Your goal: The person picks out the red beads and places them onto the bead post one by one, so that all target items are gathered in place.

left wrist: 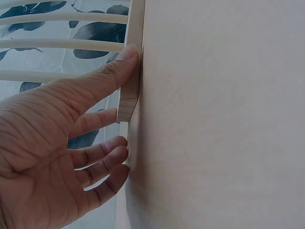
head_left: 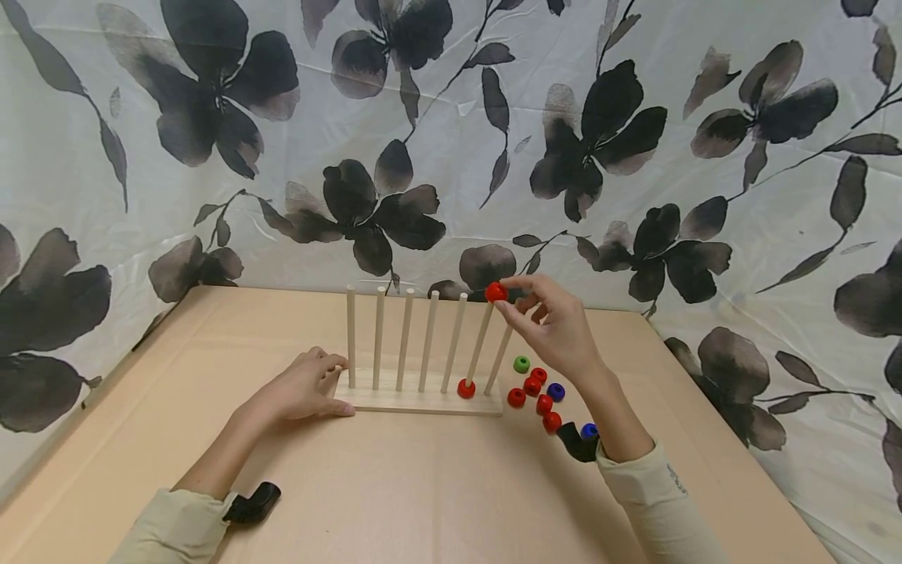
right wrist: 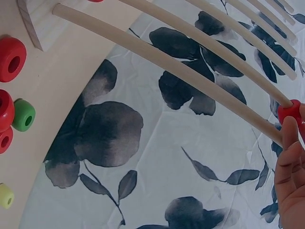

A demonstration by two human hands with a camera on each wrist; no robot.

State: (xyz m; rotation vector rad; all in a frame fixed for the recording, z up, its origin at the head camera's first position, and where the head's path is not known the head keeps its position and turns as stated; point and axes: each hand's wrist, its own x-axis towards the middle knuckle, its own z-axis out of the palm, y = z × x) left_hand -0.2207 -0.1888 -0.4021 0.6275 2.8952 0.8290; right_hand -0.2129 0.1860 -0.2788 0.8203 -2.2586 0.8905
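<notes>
On the table stands a wooden peg rack (head_left: pixel 423 401), a flat base with a row of several upright pegs. My left hand (head_left: pixel 304 385) holds the base's left end; in the left wrist view the thumb (left wrist: pixel 127 52) lies on the front edge and the index finger reaches behind the end. Thumb and fingers of my right hand (head_left: pixel 553 321) pinch a red bead (head_left: pixel 496 292) at the top of the second peg from the right (head_left: pixel 481 345). Another red bead (head_left: pixel 466 388) sits at the foot of that same peg.
Loose beads lie right of the rack: several red ones (head_left: pixel 517 398), a green one (head_left: pixel 521 364) and two blue ones (head_left: pixel 556 392). The right wrist view also has a yellow-green bead (right wrist: pixel 6 196). A floral cloth (head_left: pixel 479 196) hangs behind the table (head_left: pixel 395 486).
</notes>
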